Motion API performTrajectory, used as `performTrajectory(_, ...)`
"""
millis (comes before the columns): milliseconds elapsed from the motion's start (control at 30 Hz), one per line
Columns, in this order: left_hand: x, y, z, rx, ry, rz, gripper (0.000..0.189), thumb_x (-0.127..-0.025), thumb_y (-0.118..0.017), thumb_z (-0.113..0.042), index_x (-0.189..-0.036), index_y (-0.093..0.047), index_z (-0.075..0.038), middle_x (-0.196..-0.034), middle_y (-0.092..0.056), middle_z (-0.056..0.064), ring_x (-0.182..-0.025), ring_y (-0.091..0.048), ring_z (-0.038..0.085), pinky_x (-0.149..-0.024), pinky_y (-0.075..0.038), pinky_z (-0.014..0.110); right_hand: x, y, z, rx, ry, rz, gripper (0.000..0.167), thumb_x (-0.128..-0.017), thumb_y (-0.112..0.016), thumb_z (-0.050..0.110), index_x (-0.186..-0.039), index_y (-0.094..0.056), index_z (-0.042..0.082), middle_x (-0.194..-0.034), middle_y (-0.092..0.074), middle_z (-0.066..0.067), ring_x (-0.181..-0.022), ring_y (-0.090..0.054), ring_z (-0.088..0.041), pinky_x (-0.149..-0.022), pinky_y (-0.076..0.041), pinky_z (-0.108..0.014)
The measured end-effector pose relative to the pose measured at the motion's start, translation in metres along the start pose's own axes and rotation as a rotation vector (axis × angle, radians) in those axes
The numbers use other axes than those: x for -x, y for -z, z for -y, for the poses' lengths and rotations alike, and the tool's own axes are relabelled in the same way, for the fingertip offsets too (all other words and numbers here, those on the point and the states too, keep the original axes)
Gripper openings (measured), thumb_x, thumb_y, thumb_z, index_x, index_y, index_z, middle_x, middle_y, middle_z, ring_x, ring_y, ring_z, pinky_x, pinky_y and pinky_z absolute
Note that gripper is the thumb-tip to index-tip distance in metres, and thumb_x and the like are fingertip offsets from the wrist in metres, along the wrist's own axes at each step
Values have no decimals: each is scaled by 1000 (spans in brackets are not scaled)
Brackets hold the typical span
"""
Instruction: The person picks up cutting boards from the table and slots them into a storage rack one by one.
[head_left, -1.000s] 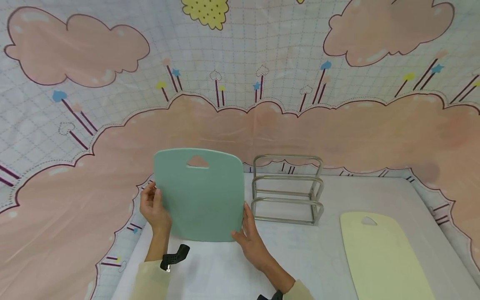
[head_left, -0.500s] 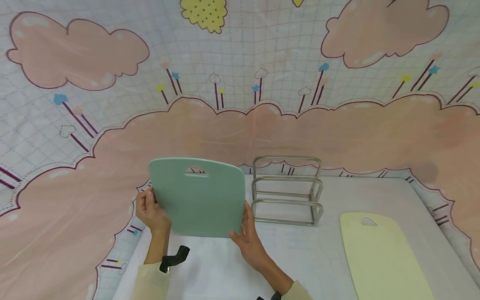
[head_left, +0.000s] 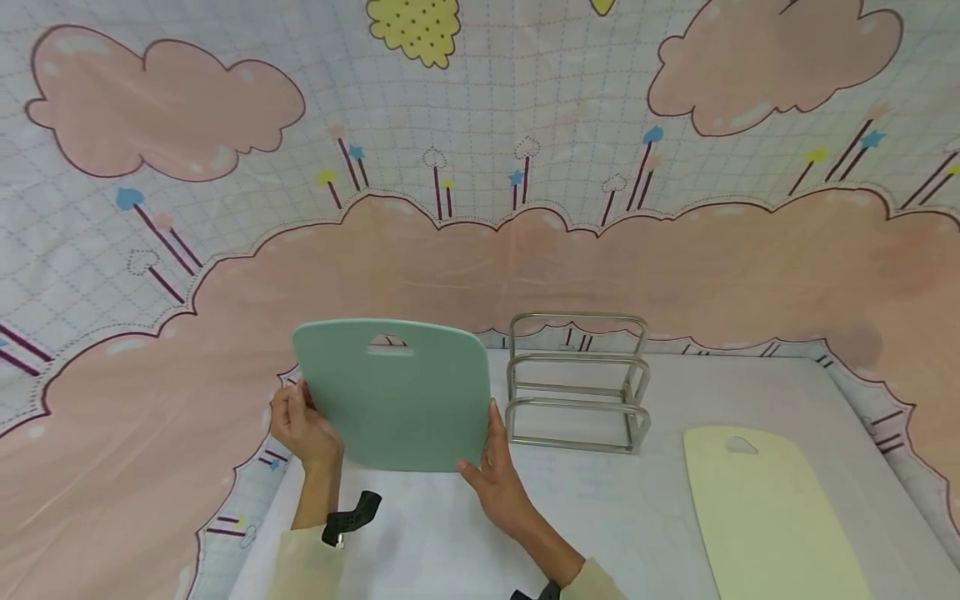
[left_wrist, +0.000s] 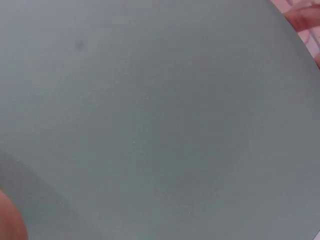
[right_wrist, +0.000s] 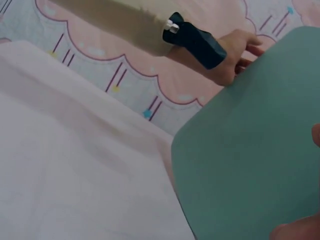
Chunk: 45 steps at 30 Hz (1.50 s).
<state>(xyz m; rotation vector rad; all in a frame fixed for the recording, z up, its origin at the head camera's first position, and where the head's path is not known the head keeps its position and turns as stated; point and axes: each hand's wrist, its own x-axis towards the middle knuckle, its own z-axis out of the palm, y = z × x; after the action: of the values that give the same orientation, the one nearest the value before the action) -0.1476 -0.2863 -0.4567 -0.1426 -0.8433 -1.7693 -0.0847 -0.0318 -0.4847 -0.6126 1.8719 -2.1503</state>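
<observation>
A green cutting board (head_left: pixel 397 400) with a handle slot near its top edge is held above the table, its broad face toward me. It fills nearly all of the left wrist view. My left hand (head_left: pixel 307 429) grips the board's left edge, as the right wrist view also shows. At the lower right edge, my right hand (head_left: pixel 498 487) holds the board with its thumb on the near face. Some fingers of both hands are hidden behind the board. Just right of the board stands a metal wire rack (head_left: pixel 570 402) with several upright loops.
A pale yellow cutting board (head_left: pixel 765 508) lies flat at the right of the white table (head_left: pixel 600 517). Behind the table hangs a cloth (head_left: pixel 495 267) printed with clouds, which also runs down past the left table edge.
The green board's top edge has come down in view and its face looks shorter, so the board has tilted. Both hands keep their grip, the left shifting slightly.
</observation>
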Motion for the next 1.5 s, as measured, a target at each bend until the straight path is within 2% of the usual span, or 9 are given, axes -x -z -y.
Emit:
performTrajectory(233,2,0,2,30,-2,-47,23,-91,-49,6,-72,-54,18,-76,-58,15,-71,-55,21,-66,-43,27,1,4,3,16,24,8,86,-99,-52,8,-152,15,16,-157,17,-11,-142,11,-30,-111,-8,-56)
performTrajectory(400,0,1,6,118,1,-87,25,-91,-50,5,-70,-58,18,-71,-57,16,-67,-56,22,-61,-43,27,1,7,2,48,72,8,84,-98,-52,4,-153,12,16,-158,11,-10,-144,4,-28,-112,-10,-53)
performTrajectory(567,1,1,6,148,23,-103,22,-90,-54,5,-72,-60,17,-72,-59,18,-68,-58,25,-64,-46,31,0,11,5,90,74,2,84,-98,-52,2,-153,10,12,-158,8,-12,-144,-1,-30,-111,-12,-52)
performTrajectory(667,4,-1,1,-22,10,-64,19,-90,-55,7,-74,-58,18,-75,-61,14,-74,-58,22,-67,-44,28,-1,13,6,122,69,-1,82,-98,-52,2,-153,7,13,-159,5,-11,-144,-4,-29,-112,-14,-50)
performTrajectory(833,15,-14,-19,-699,-109,72,15,-91,-56,6,-99,-65,16,-85,-61,4,-86,-54,8,-74,-39,19,-4,19,-3,208,106,8,80,-97,-53,4,-154,2,15,-159,-2,-10,-143,-11,-30,-111,-16,-50)
performTrajectory(933,19,-15,-26,-927,-138,145,23,-92,-57,4,-113,-64,10,-91,-59,10,-88,-52,4,-77,-42,13,-7,23,-12,256,107,16,82,-97,-55,7,-155,2,22,-159,-4,-3,-143,-14,-25,-112,-18,-45)
performTrajectory(1100,22,2,-30,-1038,-41,248,35,-94,-60,-5,-129,-59,-2,-104,-59,16,-97,-58,11,-76,-46,13,-11,26,-11,289,83,30,87,-97,-58,14,-153,6,34,-159,0,7,-143,-9,-15,-112,-20,-40)
performTrajectory(1300,24,14,-45,-1080,127,348,52,-95,-60,-10,-145,-43,-15,-117,-54,7,-110,-55,25,-78,-44,12,-17,27,-2,371,97,34,88,-96,-58,13,-153,6,33,-159,-1,6,-144,-8,-19,-109,-24,-50)
performTrajectory(1500,26,20,-54,-1070,199,413,64,-95,-60,-8,-151,-31,-22,-121,-48,1,-114,-49,18,-79,-43,11,-23,29,7,360,111,52,84,-98,-56,15,-154,4,30,-159,-2,4,-144,-8,-20,-109,-25,-51)
